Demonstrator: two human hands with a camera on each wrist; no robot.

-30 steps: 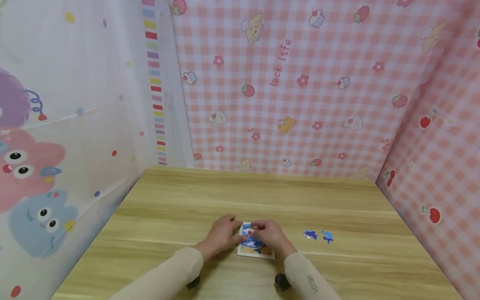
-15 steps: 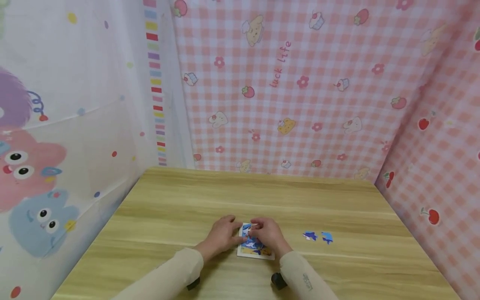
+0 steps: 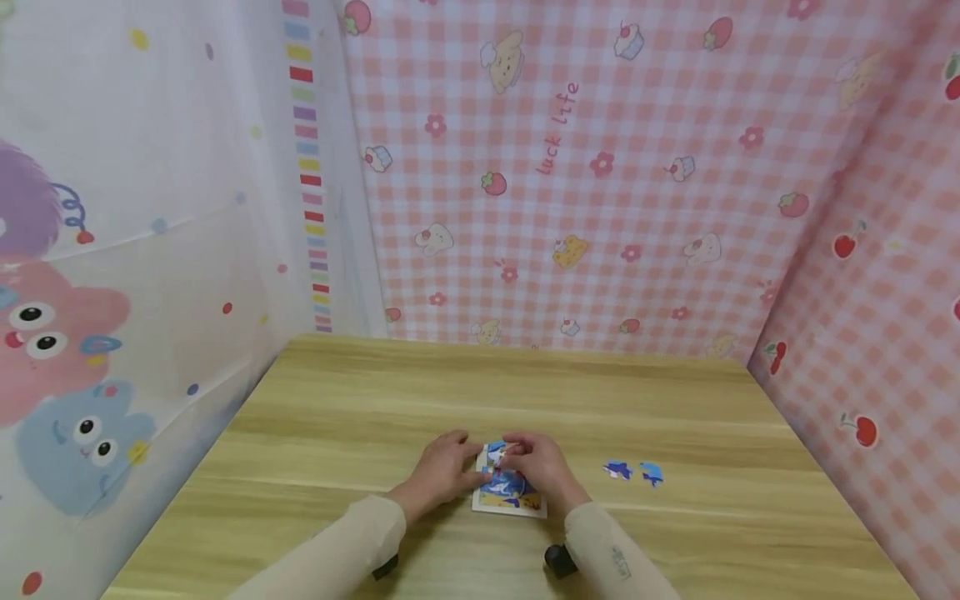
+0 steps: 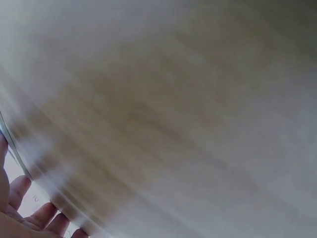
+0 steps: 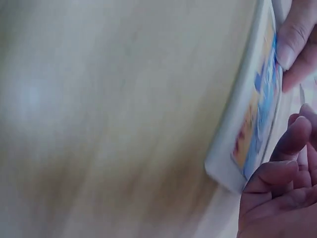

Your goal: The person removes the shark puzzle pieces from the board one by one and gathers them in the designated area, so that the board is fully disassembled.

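A small jigsaw puzzle [image 3: 512, 502] in a white frame lies flat on the table, with a blue and yellow picture. My left hand [image 3: 442, 468] rests along its left edge, thumb on the picture; the right wrist view shows that thumb [image 5: 287, 53] pressing near the frame's side. Over the upper part of the puzzle, my right hand [image 3: 546, 468] pinches a blue and white puzzle piece [image 3: 496, 453], partly hidden by the fingers. A bare patch of backing shows at the upper left of the frame.
Two loose blue puzzle pieces, one [image 3: 618, 470] and another [image 3: 652, 474], lie on the wooden table [image 3: 375, 383] to the right. Patterned curtains [image 3: 585, 208] hang behind the table and on both sides.
My right hand has shifted slightly, and the piece in its fingers now sits tilted, baring backing at the upper left of the frame. The left hand stays nearly still.
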